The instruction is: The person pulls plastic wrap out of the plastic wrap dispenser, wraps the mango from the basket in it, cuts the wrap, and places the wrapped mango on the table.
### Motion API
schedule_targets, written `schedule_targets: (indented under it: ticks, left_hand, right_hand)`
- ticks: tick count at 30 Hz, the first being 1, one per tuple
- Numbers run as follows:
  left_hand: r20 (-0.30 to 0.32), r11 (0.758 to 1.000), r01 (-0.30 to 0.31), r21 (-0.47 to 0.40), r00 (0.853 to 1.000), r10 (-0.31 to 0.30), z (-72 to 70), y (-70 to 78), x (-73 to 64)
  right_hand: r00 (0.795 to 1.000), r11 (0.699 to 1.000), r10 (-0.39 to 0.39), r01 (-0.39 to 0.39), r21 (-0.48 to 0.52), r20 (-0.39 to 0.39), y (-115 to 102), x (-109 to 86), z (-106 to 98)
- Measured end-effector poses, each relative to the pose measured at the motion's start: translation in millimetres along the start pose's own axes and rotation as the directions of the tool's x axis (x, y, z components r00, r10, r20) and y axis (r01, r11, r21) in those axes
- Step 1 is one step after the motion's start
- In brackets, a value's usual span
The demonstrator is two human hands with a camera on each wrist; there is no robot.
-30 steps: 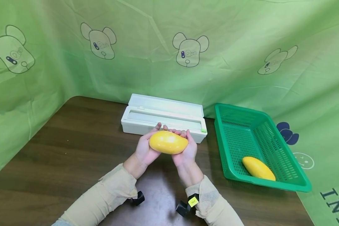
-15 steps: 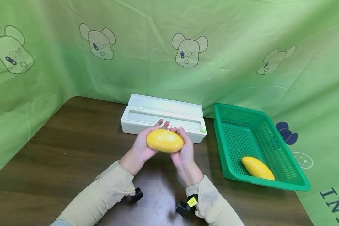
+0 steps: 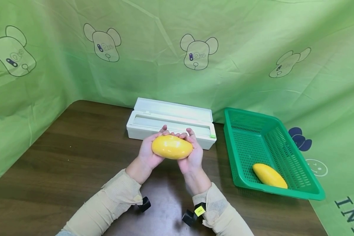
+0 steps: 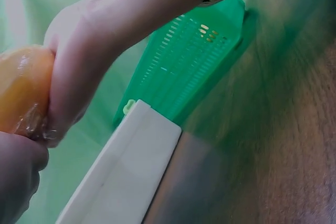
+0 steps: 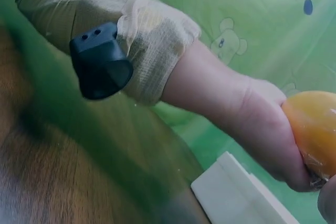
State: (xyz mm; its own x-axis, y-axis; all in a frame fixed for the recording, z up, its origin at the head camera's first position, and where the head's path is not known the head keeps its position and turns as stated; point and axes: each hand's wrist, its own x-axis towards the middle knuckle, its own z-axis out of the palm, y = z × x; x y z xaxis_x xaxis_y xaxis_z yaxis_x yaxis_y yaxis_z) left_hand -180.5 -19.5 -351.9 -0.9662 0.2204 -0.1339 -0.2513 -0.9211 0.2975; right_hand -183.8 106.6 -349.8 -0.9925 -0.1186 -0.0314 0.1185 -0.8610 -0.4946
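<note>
A shiny yellow mango (image 3: 172, 147) is held up over the table between both hands in the head view. My left hand (image 3: 149, 153) grips its left end, and my right hand (image 3: 193, 156) grips the right end, thumbs along the sides and fingers curled behind and under. Clear cling film (image 4: 34, 121) wraps the fruit, with crumpled folds gathered on its underside in the left wrist view. The same folds show by the fingers in the right wrist view, below the mango (image 5: 317, 124). Most fingertips are hidden behind the fruit.
Just beyond the hands stands a long white box (image 3: 137, 132), its lid (image 3: 172, 109) raised. To the right, a green plastic basket (image 3: 231, 157) holds another yellow mango (image 3: 269, 176). A green printed cloth (image 3: 153, 72) hangs behind the brown wooden table (image 3: 76, 157).
Both hands have shifted slightly left with the mango. The fingers have moved about its underside and far side. The box, basket and second mango stay put.
</note>
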Motion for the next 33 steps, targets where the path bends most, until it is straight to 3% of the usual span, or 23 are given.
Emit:
schedule_targets:
  ticks: [7,15,24,33]
  left_hand:
    - [0.013,0.998,-0.006,-0.063,1.000,0.007,-3.6,-1.2,0.1]
    - [-0.036,0.998,-0.027,0.064,0.999,0.029,-5.8,0.4,1.4]
    - [-0.039,0.981,-0.105,0.165,0.993,0.113,-9.6,4.4,5.3]
    - [-0.034,0.967,-0.192,0.166,0.979,0.201,-11.9,9.4,9.4]
  right_hand:
    - [1.000,0.999,0.021,-0.021,-0.030,-0.014,0.6,-0.8,0.3]
    - [0.997,0.990,0.062,-0.066,-0.125,-0.035,1.8,-0.1,-7.6]
    - [0.988,0.946,0.058,-0.100,-0.307,-0.141,-2.9,-0.3,-17.9]
    - [0.968,0.957,0.073,-0.136,-0.257,-0.242,-2.4,-7.4,-19.1]
